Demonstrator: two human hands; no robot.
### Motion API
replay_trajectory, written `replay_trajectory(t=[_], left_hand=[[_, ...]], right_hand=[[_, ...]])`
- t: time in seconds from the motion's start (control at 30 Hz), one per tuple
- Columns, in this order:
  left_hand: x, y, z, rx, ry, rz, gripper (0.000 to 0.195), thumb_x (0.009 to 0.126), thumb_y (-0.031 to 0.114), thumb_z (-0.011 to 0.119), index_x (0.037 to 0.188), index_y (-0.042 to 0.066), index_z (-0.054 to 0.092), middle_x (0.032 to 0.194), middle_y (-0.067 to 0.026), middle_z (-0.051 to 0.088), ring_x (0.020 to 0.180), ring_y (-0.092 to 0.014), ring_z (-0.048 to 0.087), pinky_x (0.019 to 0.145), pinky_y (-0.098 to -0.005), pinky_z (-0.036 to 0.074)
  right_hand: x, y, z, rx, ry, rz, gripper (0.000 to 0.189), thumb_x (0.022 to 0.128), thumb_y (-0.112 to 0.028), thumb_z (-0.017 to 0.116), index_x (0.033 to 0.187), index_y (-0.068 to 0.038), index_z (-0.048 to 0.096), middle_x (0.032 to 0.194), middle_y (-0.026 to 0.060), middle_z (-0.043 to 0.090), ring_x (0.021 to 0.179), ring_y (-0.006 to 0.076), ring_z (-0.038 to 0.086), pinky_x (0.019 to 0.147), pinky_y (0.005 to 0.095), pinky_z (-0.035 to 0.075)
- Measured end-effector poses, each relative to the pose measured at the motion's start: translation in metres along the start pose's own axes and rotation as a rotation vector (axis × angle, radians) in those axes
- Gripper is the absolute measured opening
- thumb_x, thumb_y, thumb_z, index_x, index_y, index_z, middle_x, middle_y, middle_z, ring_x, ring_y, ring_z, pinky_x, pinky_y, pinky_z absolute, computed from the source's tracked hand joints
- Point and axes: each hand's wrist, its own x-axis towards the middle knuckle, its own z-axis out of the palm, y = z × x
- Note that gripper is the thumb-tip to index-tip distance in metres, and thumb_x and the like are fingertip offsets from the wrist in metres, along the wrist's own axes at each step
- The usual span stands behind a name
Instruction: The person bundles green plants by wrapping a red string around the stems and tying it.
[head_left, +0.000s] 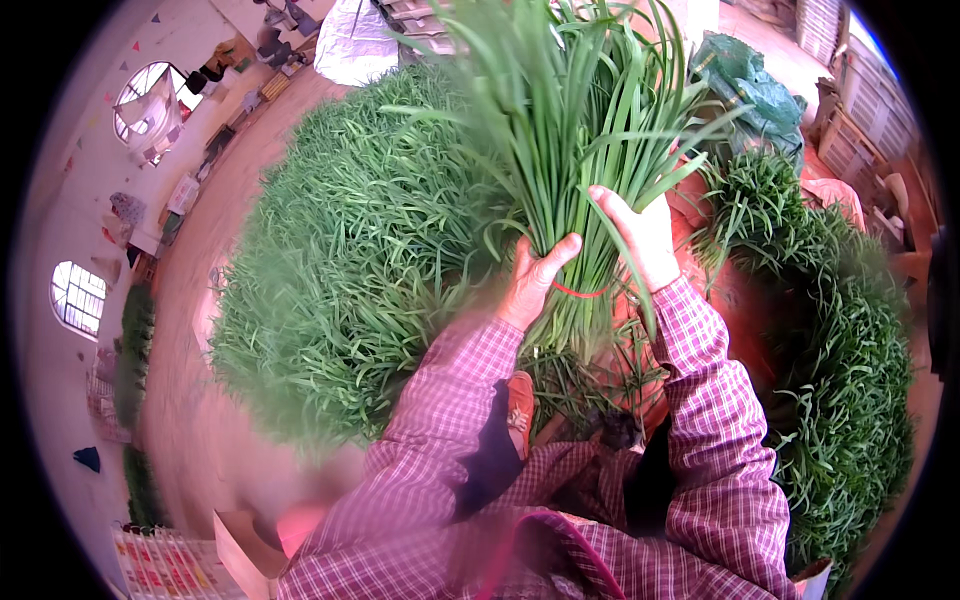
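My left hand grips the left side of a bunch of flat-leaved chives, its thumb lying across the stems. On the opposite side, my right hand holds the same bunch, thumb pointing inward. The long leaves fan out away from me, past both hands. A thin red band circles the stems just below the hands. Cut stem ends point back towards me, above loose stalks by my feet. The fingers behind the bunch are hidden.
A large heap of chives spreads on the left, another heap curves along the right. An orange shoe stands below my left forearm. Farther off are a green woven sack, a white sack and plastic crates.
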Motion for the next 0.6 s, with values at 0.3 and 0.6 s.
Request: replay_trajectory(t=[0.3, 0.6], left_hand=[[0.019, -0.027, -0.024, 0.032, 0.106, 0.136, 0.062, 0.094, 0.046, 0.053, 0.133, -0.002, 0.046, 0.132, -0.0162, 0.05, 0.122, -0.024, 0.047, 0.104, -0.0344, 0.034], [0.016, -0.01, -0.016, 0.017, 0.076, 0.131, 0.057, 0.094, 0.044, 0.054, 0.128, -0.001, 0.052, 0.123, -0.0094, 0.058, 0.114, -0.02, 0.053, 0.099, -0.0329, 0.038]], right_hand=[[0.0, 0.006, -0.004, 0.303, 0.118, 0.087, 0.036, 0.078, -0.01, 0.072, 0.11, -0.002, 0.058, 0.099, 0.0039, 0.063, 0.087, 0.0145, 0.06, 0.081, 0.0295, 0.049], [0.002, 0.005, -0.004, 0.219, 0.013, 0.144, 0.069, 0.079, -0.023, 0.077, 0.134, -0.003, 0.041, 0.123, 0.007, 0.056, 0.109, 0.0179, 0.055, 0.095, 0.035, 0.044]])
